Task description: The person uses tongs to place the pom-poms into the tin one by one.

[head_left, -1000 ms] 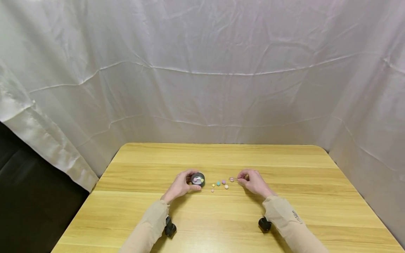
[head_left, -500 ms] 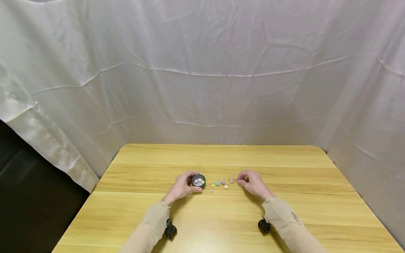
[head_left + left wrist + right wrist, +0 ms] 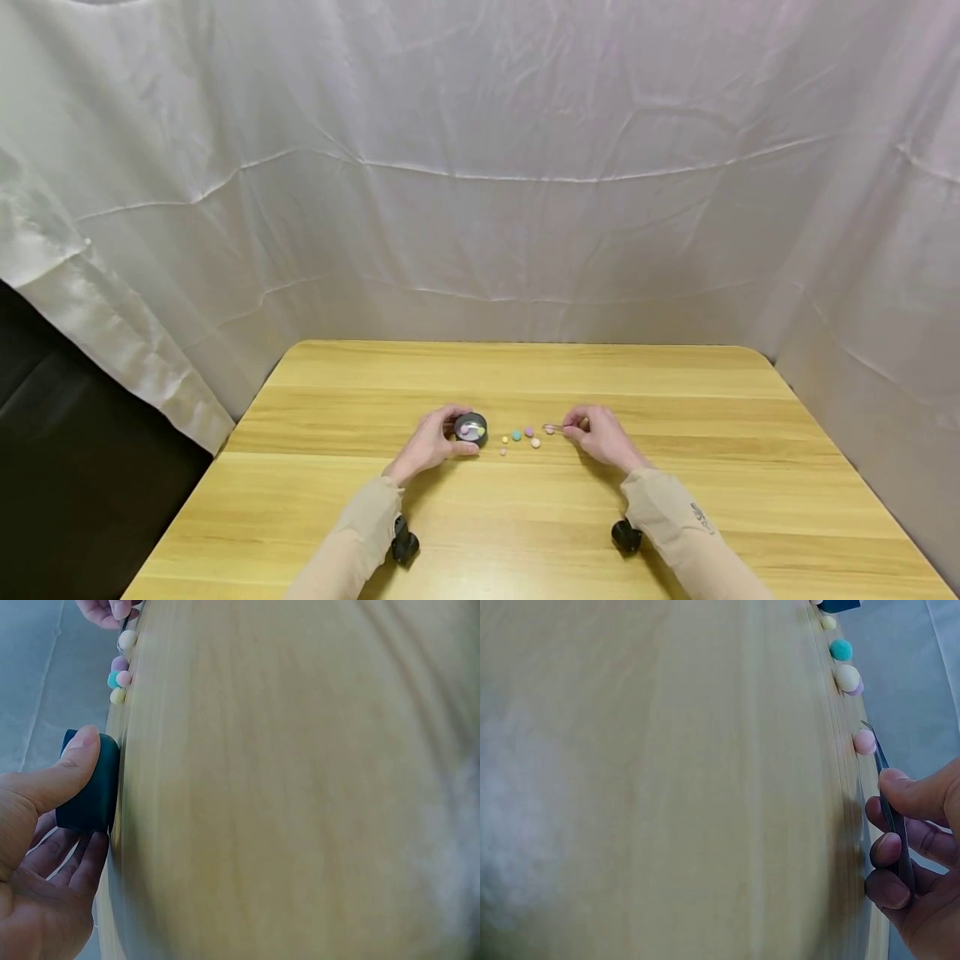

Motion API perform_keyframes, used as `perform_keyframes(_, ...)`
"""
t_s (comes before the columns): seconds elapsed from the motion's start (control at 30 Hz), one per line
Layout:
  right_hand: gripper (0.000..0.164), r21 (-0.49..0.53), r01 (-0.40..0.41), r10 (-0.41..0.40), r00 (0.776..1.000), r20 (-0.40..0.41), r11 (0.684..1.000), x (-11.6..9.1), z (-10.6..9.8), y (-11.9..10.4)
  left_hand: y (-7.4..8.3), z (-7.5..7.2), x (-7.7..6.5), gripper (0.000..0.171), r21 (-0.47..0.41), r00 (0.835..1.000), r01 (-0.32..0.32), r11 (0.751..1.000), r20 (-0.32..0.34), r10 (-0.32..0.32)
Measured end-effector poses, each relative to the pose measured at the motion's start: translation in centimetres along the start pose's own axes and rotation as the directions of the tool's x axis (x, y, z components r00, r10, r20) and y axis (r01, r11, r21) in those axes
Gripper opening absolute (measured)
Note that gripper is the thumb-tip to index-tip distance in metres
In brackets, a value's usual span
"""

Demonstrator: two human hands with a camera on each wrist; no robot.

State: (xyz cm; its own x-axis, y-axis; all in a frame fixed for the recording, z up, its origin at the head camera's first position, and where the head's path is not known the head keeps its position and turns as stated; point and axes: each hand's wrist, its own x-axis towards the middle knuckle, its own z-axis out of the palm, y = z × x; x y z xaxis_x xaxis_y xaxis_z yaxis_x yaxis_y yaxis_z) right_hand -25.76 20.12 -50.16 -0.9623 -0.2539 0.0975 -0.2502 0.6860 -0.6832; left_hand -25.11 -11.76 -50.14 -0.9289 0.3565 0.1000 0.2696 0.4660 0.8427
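Observation:
My left hand (image 3: 431, 442) grips a small dark round bowl (image 3: 90, 784), thumb on the near side and fingers round the far side. A few pale pom-poms (image 3: 465, 430) lie inside it. My right hand (image 3: 602, 435) holds dark tweezers (image 3: 900, 847) with a bent tip, pointing left. The tip lies alongside a pink pom-pom (image 3: 863, 742); whether it pinches the pom-pom I cannot tell. Between the hands lie a teal pom-pom (image 3: 517, 436), a purple one (image 3: 528, 432), a cream one (image 3: 536, 443), a yellow one (image 3: 505, 439) and a tiny pink one (image 3: 503, 452).
All of this is on a light wooden table (image 3: 480, 517) with rounded far corners. Pale curtains (image 3: 525, 233) hang behind it and at both sides. A black surface (image 3: 67, 467) shows at the left. Each forearm carries a small black wrist camera (image 3: 627, 536).

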Motion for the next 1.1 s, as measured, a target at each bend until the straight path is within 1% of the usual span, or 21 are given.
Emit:
perform_keyframes(0.17, 0.006, -0.010, 0.007, -0.006, 1.000, 0.006, 1.000, -0.04, -0.06, -0.06, 0.02, -0.03, 0.02, 0.062, 0.013, 1.000, -0.004, 1.000, -0.003, 0.004)
perform_keyframes(0.43, 0.007, -0.014, 0.013, -0.013, 1.000, 0.005, 1.000, -0.07, -0.12, -0.23, 0.03, -0.03, 0.04, 0.062, 0.008, 1.000, -0.013, 1.000, -0.001, 0.013)
perform_keyframes(0.83, 0.007, -0.027, 0.003, -0.003, 1.000, -0.003, 1.000, -0.08, -0.17, -0.43, -0.03, 0.01, 0.04, 0.060, 0.008, 1.000, -0.021, 1.000, -0.007, 0.021)
perform_keyframes(1.1, 0.005, -0.022, -0.014, 0.014, 1.000, -0.012, 1.000, 0.01, -0.02, -0.66, -0.13, 0.02, 0.08, 0.061, 0.005, 1.000, -0.005, 1.000, -0.005, 0.005)
